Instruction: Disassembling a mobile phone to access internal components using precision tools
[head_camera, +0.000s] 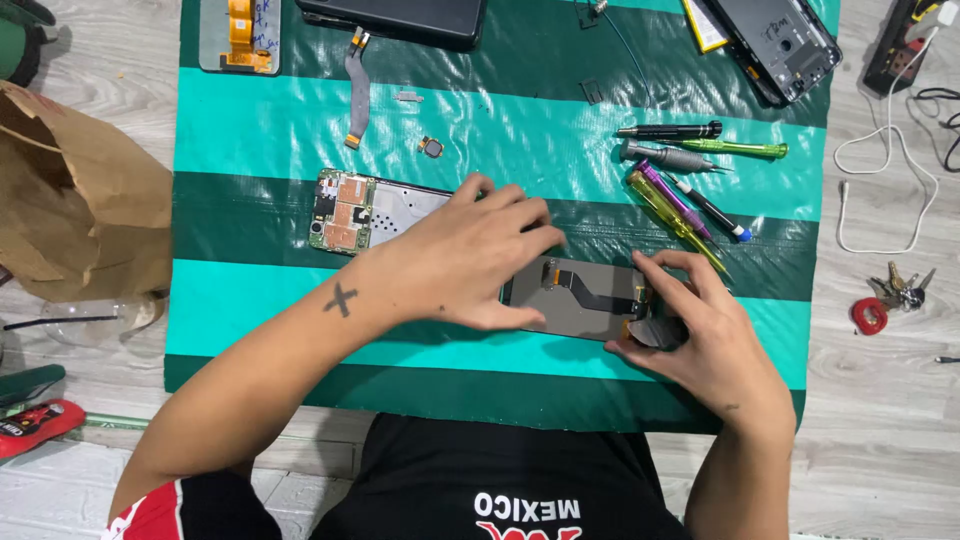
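- Head view, far left of the frame: I see a crumpled brown paper bag (75, 195) lying off the striped green mat (250, 300) that covers the counter.
- Left of centre: an opened phone frame (365, 212) with its circuit board exposed lies flat under my left hand (470, 260), which rests palm down with fingers spread, gripping nothing.
- Centre right: the display panel (580, 298) lies face down, its flex cable on top.
- My right hand (700, 330) pinches the panel's right end in a narrow grip.
- I judge a steady flat left palm and gentle right fingertips are best here, keeping clear of the cable.
- Upper right: screwdrivers (690, 160) lie near.
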